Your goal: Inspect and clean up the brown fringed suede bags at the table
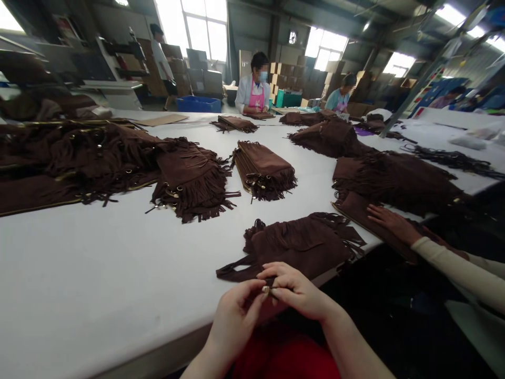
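Close to the table's front edge, my left hand (240,309) pinches a small gold-coloured metal fitting (266,289) between thumb and fingertips. My right hand (299,291) meets it there, its fingers closed on a thin dark brown strip that joins the fitting; the strip is mostly hidden by the fingers. Just beyond both hands lies a dark brown fringed bag (294,243), its strap loop (236,269) stretched out to the left. Whether the strip belongs to this bag I cannot tell.
Fringed brown pouches (262,158) and a fringed heap (189,176) lie farther back on the white table (98,279). A larger bag pile (79,158) covers the left. At right, a co-worker's hand (392,223) rests on a brown pouch (359,210). Other people work behind.
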Tool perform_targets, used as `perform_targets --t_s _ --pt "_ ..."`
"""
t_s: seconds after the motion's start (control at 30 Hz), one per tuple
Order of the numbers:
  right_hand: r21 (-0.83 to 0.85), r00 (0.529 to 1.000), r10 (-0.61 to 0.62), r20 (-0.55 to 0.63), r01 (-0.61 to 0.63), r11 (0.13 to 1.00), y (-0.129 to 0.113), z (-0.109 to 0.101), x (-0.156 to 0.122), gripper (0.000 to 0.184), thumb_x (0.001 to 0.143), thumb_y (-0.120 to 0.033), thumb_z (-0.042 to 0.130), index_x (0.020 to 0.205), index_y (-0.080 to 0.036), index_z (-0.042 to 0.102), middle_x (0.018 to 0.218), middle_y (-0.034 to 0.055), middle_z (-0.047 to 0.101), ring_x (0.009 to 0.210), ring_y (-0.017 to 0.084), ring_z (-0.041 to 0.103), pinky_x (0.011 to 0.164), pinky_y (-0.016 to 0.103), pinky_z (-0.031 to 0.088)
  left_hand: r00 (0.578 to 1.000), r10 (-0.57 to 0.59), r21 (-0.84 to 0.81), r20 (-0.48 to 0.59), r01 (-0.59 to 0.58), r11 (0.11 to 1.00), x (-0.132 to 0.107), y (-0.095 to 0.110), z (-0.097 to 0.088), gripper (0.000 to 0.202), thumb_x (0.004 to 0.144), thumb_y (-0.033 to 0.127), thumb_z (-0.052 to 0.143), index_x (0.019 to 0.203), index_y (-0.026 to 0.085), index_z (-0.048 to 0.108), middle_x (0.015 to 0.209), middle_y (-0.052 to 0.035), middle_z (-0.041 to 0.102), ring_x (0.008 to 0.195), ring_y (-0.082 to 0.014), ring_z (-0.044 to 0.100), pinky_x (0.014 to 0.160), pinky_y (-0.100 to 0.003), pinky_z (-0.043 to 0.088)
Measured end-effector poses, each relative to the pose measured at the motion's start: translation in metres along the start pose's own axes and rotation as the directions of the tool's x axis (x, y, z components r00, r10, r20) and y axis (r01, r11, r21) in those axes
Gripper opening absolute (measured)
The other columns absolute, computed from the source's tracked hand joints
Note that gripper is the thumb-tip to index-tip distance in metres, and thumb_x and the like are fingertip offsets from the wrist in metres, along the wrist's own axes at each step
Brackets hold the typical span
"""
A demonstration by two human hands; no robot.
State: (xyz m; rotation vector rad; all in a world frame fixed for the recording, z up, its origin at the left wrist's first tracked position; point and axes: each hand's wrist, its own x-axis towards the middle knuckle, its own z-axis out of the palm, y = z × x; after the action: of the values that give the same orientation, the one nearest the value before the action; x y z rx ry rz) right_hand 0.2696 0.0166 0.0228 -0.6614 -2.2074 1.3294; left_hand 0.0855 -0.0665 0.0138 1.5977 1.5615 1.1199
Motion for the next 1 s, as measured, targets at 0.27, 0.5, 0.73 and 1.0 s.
perform_targets --t_s 0.27,0.5,0.73,1.0 --pt "-0.022 1.0 -0.003 0.011 0.003 1.0 -0.001 -0.002 0.002 0.027 0.091 -0.026 0.054 0.07 -0.022 0.07 0.118 0.0051 0.068 0.125 0.023 0.05 0.109 0.042 0.037 0.927 0.368 0.415 0.075 -0.365 0.833 -0.006 -0.014 -0.005 0.031 0.091 0.014 0.042 0.109 0.021 0.066 0.096 -0.0045 0.075 0.081 -0.0173 0.072 0.072 -0.027 0.058" --pt "-0.026 1.0 -0.002 0.0 0.002 1.0 0.0 -0.001 0.002 0.024 0.089 -0.022 0.056 0.068 -0.021 0.069 0.116 0.0044 0.069 0.125 0.022 0.051 0.107 0.041 0.038 0.931 0.361 0.565 0.061 -0.331 0.756 -0.007 -0.007 0.0 0.023 0.091 0.015 0.042 0.1 0.02 0.063 0.086 -0.0044 0.073 0.073 -0.0184 0.069 0.063 -0.028 0.054" --pt "-0.074 1.0 -0.007 -0.009 0.006 0.997 0.001 0.003 0.004 0.025 0.088 -0.022 0.057 0.065 -0.022 0.068 0.111 0.0032 0.071 0.122 0.022 0.053 0.107 0.042 0.039 0.929 0.363 0.511 -0.074 -0.277 0.814 -0.002 0.005 -0.002 0.02 0.092 0.02 0.043 0.098 0.021 0.062 0.086 -0.0047 0.07 0.076 -0.0171 0.066 0.068 -0.027 0.052" --pt "-0.05 0.998 -0.046 -0.032 0.044 0.998 0.0 0.001 0.004 0.026 0.088 -0.021 0.057 0.065 -0.021 0.069 0.11 0.0034 0.071 0.119 0.021 0.056 0.105 0.039 0.04 0.978 -0.005 0.298 0.209 -0.059 0.953 -0.05 -0.001 -0.038 0.021 0.088 0.036 0.05 0.077 0.03 0.068 0.074 0.0042 0.069 0.066 -0.0124 0.064 0.061 -0.021 0.051"
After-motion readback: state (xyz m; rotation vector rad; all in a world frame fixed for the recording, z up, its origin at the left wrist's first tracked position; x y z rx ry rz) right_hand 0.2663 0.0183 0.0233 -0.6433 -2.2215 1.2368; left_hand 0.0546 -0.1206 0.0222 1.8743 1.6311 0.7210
